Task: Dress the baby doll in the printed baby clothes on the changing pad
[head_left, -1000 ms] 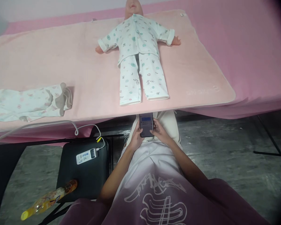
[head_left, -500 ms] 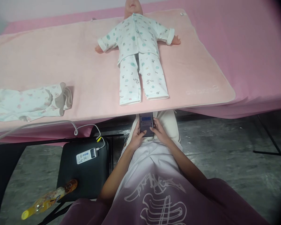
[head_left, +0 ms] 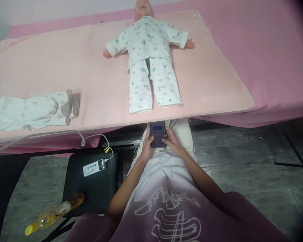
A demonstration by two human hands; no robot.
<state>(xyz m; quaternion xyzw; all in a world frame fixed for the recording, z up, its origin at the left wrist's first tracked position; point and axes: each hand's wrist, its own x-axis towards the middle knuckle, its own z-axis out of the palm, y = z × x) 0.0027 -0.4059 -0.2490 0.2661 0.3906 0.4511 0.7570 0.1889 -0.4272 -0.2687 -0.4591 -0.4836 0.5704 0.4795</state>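
Well, at the left of the frame a folded white patterned garment [head_left: 35,109] lies on the pale pink blanket [head_left: 217,84], and below it a yellow-capped plastic bottle [head_left: 53,215] and a white device with a small dark display [head_left: 92,168] rest on the black padded seat [head_left: 98,195]. At lower centre, the left hand [head_left: 146,149] is curled round the near left side of a dark rectangular phone [head_left: 158,136], thumb by the screen — the right hand [head_left: 173,143] grips its right side, thumb likewise. Reading or tapping seems under way; freeing one hand would call for the other to bear the phone alone. The blanket's front edge sits just beyond the phone's top — little room forward — with the pajama-clad doll [head_left: 148,40] at upper centre. Toward lower right, over the grey floor [head_left: 222,148], there appears to be more elbow room.
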